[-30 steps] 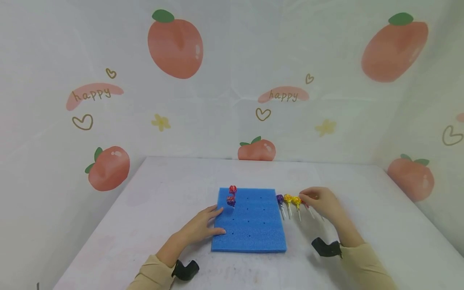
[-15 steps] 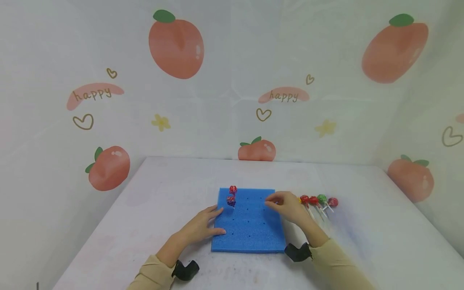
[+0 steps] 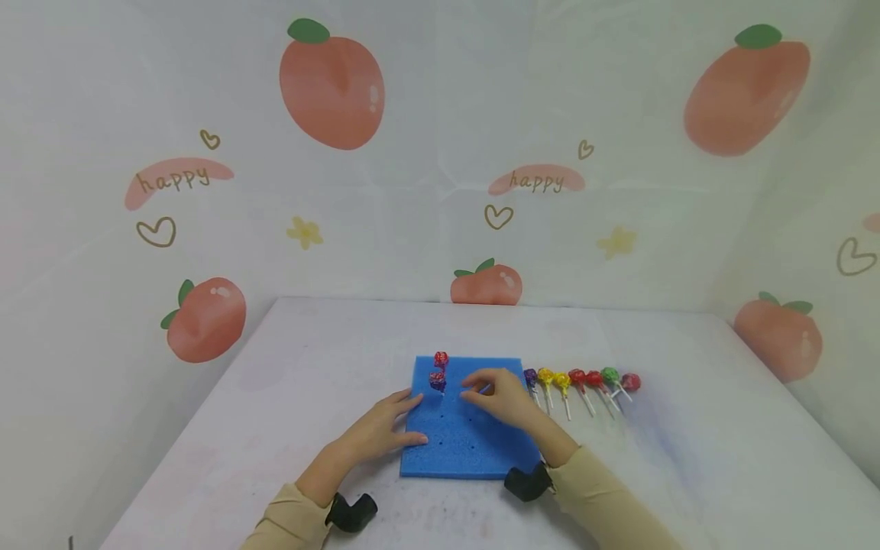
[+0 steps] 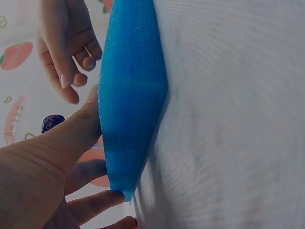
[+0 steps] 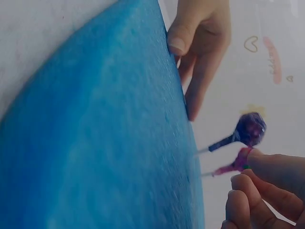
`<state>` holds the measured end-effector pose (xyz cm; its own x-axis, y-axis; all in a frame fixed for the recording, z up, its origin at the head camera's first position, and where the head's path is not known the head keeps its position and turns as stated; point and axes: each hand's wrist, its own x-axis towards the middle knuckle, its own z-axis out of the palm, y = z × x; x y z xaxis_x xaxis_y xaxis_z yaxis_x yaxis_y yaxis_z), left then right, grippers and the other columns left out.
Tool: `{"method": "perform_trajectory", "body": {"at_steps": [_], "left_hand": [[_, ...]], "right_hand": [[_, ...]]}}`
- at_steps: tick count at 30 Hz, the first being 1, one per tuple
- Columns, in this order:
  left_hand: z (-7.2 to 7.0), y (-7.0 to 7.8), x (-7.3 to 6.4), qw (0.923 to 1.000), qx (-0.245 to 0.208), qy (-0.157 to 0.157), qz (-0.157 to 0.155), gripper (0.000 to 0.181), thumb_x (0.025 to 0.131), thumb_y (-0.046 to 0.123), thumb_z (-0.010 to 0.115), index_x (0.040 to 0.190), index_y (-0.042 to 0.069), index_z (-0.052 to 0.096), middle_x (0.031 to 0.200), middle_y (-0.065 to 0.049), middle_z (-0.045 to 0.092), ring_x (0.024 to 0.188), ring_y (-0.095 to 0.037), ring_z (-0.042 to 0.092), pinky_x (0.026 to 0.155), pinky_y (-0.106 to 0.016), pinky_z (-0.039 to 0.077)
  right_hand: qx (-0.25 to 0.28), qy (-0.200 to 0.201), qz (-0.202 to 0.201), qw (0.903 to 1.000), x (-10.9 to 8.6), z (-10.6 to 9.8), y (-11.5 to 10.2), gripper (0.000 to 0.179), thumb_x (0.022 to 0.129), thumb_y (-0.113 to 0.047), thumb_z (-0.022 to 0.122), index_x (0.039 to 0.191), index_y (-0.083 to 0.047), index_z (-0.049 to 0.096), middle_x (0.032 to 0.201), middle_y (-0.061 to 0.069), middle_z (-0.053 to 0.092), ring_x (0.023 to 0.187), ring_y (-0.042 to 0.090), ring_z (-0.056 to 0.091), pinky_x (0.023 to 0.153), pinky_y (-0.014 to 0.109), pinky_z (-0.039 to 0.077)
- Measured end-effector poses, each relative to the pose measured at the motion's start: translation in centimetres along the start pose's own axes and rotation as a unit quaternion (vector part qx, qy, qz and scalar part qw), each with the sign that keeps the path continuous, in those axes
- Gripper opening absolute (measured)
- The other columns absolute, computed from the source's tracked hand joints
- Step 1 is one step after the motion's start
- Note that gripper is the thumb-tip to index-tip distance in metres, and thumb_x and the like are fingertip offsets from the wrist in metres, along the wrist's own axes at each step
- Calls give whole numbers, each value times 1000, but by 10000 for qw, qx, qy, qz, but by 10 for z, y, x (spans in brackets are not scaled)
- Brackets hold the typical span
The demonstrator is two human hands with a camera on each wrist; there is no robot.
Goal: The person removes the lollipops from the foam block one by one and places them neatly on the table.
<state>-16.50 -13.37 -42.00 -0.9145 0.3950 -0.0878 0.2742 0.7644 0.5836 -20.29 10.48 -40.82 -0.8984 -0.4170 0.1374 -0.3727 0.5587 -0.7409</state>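
Note:
A blue foam board (image 3: 447, 458) with small holes lies on the table. Two wrapped lollipops stand in its far left part: a red one (image 3: 441, 358) and, nearer, a purple-and-red one (image 3: 438, 382). My left hand (image 3: 378, 428) rests on the board's left edge, fingers spread. Above the board, my right hand (image 3: 505, 397) is just right of the standing lollipops, its fingers loosely bent and thumb and index apart; I see nothing held. In the right wrist view, the purple lollipop (image 5: 251, 129) is clear, while the right thumb partly covers the pinkish-red one (image 5: 244, 156).
Right of the board lies a row of several lollipops: a purple one (image 3: 530, 377), yellow ones (image 3: 562, 380), red ones (image 3: 594, 379) and a green one (image 3: 610, 375). A white curtain (image 3: 412, 244) printed with peaches hangs behind the table.
My right hand has moved left from the lollipop row to above the board, near the standing lollipops, uncovering the row. The left hand and the board have stayed put.

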Motion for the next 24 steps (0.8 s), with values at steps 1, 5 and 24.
{"method": "perform_trajectory", "body": {"at_steps": [1,5,24], "left_hand": [[0,0,0,10000,13,-2,6,72,82,41,68,141,7,42,148,-22,34,136,-43,32,108,-58,31],[0,-1,0,9999,57,-4,95,72,83,41,67,140,6,42,148,-23,34,136,-44,32,108,-58,31],[1,-4,2,9998,17,29,182,72,82,40,68,140,6,43,147,-23,34,136,-43,33,108,-57,32]], "right_hand": [[18,-12,-45,10000,1,3,-1,22,87,-19,65,102,-2,69,90,10,69,74,11,59,62,15,48],[84,-14,-198,9998,7,12,-3,24,87,-19,66,104,-3,68,87,10,70,72,11,61,59,15,48],[609,-28,290,9977,21,33,-6,33,84,-15,68,111,3,65,86,13,69,70,12,60,52,19,48]]}}
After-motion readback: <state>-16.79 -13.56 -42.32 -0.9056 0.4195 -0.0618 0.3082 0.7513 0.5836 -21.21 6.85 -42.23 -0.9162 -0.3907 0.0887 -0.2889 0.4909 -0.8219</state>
